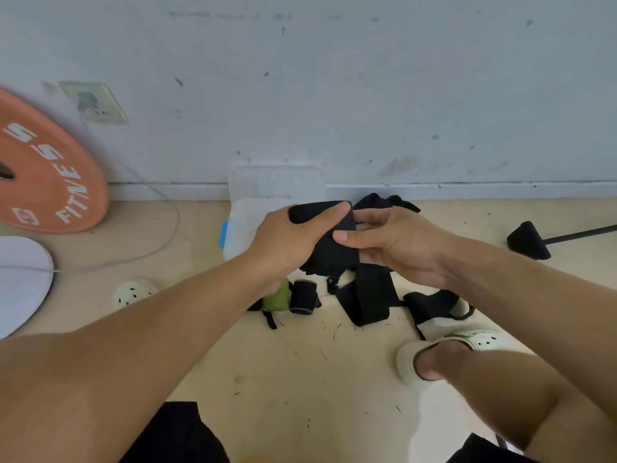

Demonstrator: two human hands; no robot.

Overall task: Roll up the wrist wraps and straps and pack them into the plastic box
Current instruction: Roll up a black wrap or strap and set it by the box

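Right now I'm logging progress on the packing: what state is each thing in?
black wrap: unrolled, held up in both hands
left hand: grips the wrap
right hand: pinches the wrap
plastic box: open, on the floor
green roll: rolled, outside the box
black roll: rolled, outside the box

- Illumination: bright, even and diffuse; shadows on the floor [300, 372] are faint.
- Glare: none visible.
- Sharpness: soft overall; the orange weight plate [46, 168] shows blur.
- Distortion: wide-angle bending toward the edges.
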